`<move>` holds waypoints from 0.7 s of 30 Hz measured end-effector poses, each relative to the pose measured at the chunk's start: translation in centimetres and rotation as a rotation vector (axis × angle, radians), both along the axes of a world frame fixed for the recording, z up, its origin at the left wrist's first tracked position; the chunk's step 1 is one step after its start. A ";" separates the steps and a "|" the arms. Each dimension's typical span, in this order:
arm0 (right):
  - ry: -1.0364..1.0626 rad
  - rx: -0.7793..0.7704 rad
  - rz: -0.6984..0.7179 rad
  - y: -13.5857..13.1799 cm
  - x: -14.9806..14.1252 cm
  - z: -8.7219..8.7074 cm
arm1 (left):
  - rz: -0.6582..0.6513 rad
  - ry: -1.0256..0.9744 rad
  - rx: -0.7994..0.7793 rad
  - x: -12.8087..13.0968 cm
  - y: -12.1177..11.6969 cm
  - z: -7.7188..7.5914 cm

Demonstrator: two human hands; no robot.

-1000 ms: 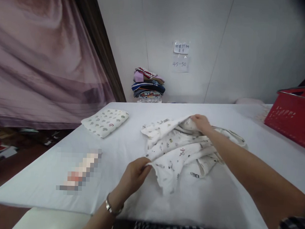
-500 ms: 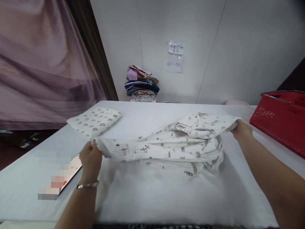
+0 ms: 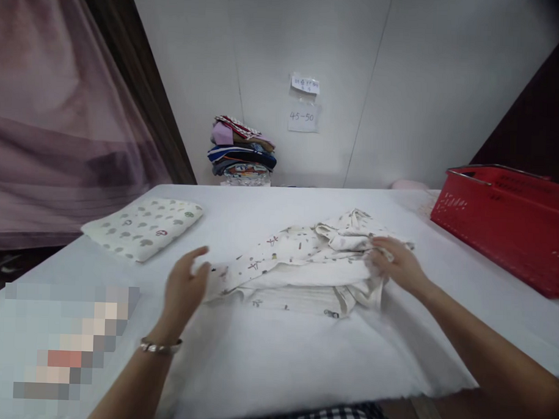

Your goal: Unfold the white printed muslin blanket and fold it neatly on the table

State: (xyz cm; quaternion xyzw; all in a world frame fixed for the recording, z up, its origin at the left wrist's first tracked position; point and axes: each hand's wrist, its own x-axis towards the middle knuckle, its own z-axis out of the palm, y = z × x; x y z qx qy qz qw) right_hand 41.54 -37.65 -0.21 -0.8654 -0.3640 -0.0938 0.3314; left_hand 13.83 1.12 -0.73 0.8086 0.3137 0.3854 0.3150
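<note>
A crumpled white cloth [image 3: 296,253] printed with small grey-brown figures lies bunched across the middle of the white-covered table [image 3: 274,356]. At its left end my left hand [image 3: 187,289] is open, thumb and fingers apart, slightly blurred, with nothing in it. My right hand [image 3: 401,266] reaches over the cloth's right end. Its fingers are apart and touch the folds, without a visible closed grip. Further left on the table lies a flat folded white cloth [image 3: 145,226] patterned with grey mushroom-like shapes.
A red plastic basket [image 3: 512,224] with a metal handle stands at the right. Behind the table's far edge is a stack of folded clothes [image 3: 242,148] against the wall. Paper signs [image 3: 303,117] hang above. A pixelated item [image 3: 82,343] lies at the left front; a pink curtain [image 3: 58,104] hangs left.
Both hands have let go of the cloth's ends and moved inward. The stretched cloth has slackened and dropped onto the table. The view has turned a little to the right.
</note>
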 end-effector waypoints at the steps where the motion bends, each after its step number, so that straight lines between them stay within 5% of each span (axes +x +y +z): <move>1: 0.012 -0.082 0.101 0.6 -1.1 -0.1 | -0.137 0.041 0.120 1.0 -1.6 0.0; 5: -0.019 -0.317 0.278 2.1 -3.1 -0.4 | -0.569 0.262 0.415 5.2 -8.5 -0.9; 9: -0.011 -0.348 0.312 2.1 -2.7 0.4 | -0.700 0.408 0.480 8.2 -11.6 -1.4; 12: -0.009 -0.292 0.256 0.9 -1.0 0.5 | -0.637 0.409 0.361 9.0 -10.6 0.0; 18: 0.091 -0.284 0.051 -3.5 4.2 -2.4 | -0.295 0.058 0.218 8.0 -5.8 5.2; 21: 0.065 -0.269 -0.014 -4.1 5.0 -3.3 | -0.167 -0.072 0.121 7.3 -4.5 6.4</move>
